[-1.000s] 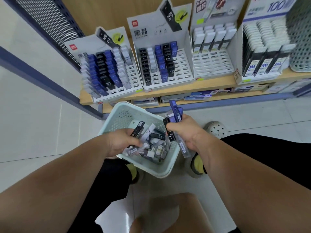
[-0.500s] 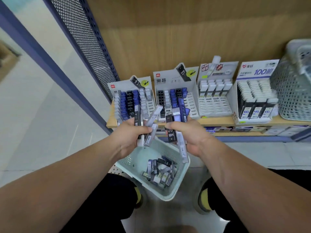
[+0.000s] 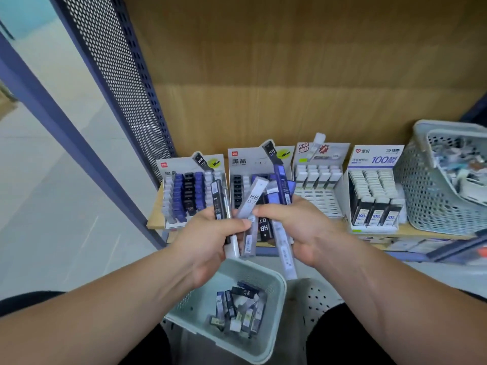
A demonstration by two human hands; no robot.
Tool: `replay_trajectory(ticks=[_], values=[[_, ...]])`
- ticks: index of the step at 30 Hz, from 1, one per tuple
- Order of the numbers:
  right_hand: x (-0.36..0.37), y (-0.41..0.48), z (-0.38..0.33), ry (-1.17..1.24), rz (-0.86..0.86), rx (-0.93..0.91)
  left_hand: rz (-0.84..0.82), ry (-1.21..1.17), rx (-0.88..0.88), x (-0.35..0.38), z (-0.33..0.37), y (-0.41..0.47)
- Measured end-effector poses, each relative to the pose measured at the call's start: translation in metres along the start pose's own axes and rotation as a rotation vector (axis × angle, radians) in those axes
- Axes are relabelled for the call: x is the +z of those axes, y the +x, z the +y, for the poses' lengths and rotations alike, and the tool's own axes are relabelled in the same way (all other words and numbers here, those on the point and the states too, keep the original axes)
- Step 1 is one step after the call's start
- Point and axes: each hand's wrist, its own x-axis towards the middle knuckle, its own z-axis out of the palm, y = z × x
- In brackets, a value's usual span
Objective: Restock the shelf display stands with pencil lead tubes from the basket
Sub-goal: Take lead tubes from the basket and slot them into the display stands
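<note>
1. The left grip is closed round a fan of tubes: a black one, a clear one and a grey one marked HB 0.7.
2. The right grip is curled round a second bundle: blue tubes pointing up, a black HB tube, and a long clear one hanging below the hand.
3. Both grips are held close together, above the basket and in front of the stands. Whether the right fingertips touch the left thumb cannot be told.
4. A loose heap of tubes is left in the bottom of the basket.
5. Four stands are set side by side on the shelf. The left stand and second stand are partly filled with blue, black and white tubes.
6. A mesh bin is placed just beside the last stand.
</note>
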Motion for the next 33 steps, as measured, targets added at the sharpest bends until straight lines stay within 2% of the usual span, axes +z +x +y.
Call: replay_trajectory(ticks=[8, 16, 20, 26, 33], values=[[-0.014, 0.031, 0.012, -0.057, 0.003, 0.169, -0.002, 0.092, -0.058, -0.001, -0.008, 0.035], [-0.024, 0.061, -0.001, 0.059, 0.137, 0.138, 0.011, -0.018, -0.111, 0.007, -0.004, 0.061], [-0.024, 0.069, -0.004, 0.09, 0.176, 0.096, 0.006, 0.0, -0.116, 0.005, -0.004, 0.067], [-0.016, 0.071, -0.006, 0.172, 0.152, 0.058, -0.133, -0.006, -0.059, 0.006, -0.003, 0.065], [-0.006, 0.067, -0.005, 0.243, 0.12, 0.05, -0.088, 0.071, 0.044, 0.009, -0.003, 0.069]])
